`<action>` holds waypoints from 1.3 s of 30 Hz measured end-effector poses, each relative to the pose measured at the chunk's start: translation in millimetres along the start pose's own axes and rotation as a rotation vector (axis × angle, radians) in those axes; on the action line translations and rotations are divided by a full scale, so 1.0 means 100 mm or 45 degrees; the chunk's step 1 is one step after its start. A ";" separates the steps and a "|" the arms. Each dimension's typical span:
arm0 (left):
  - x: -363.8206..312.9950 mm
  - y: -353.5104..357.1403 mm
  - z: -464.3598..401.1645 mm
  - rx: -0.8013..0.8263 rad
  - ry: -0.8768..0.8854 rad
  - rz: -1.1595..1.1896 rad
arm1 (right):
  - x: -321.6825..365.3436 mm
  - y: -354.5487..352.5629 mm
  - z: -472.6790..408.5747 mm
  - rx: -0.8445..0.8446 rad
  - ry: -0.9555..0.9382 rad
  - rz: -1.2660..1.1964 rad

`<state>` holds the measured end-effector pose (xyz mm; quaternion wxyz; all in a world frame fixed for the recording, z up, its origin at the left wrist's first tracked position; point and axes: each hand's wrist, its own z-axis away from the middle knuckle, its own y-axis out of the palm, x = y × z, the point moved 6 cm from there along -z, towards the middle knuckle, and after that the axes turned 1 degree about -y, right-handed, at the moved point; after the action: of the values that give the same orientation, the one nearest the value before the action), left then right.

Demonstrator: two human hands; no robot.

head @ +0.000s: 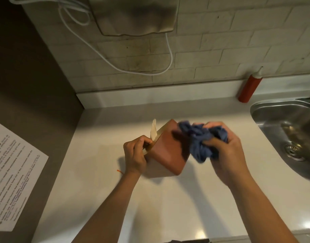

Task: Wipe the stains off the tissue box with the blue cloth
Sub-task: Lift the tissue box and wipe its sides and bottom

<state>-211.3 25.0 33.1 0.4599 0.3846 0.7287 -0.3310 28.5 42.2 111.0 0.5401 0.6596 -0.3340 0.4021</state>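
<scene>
A white printed sheet (14,174) at the left edge carries several lines of dark text, but the letters are too small and blurred to read. The drain ring (293,149) in the steel sink (266,109) bears embossed lettering, also illegible. No other text, label or number can be read.

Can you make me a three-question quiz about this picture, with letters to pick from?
1. Where is the red bottle?
A. in the sink
B. on the counter by the wall
C. on the paper

2. What colour is the cloth?
A. blue
B. yellow
C. white

3. How is the tissue box sitting?
A. flat
B. tipped up
C. crushed

Answers: B, it leans against the tiles beside the sink; A, the right hand grips a blue bundle; B, the left hand holds it tilted on one edge.
</scene>
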 end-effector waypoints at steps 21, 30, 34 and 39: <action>0.05 -0.10 -0.04 -0.100 -0.131 0.109 | -0.16 0.46 0.25 0.542 0.072 0.325; 0.08 -0.05 0.01 -0.075 -0.090 0.097 | -0.07 0.27 -0.26 -0.057 -0.095 0.298; 0.03 -0.07 0.04 -0.119 -0.061 0.044 | -0.16 0.69 -0.07 0.050 -0.251 0.715; 0.08 -0.06 0.05 -0.139 -0.113 0.006 | -0.10 0.94 0.21 0.241 -0.486 0.935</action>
<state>-217.1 20.0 25.1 0.5129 0.3457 0.7236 -0.3063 -54.6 3.1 141.5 0.2266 0.6060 -0.6025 0.4674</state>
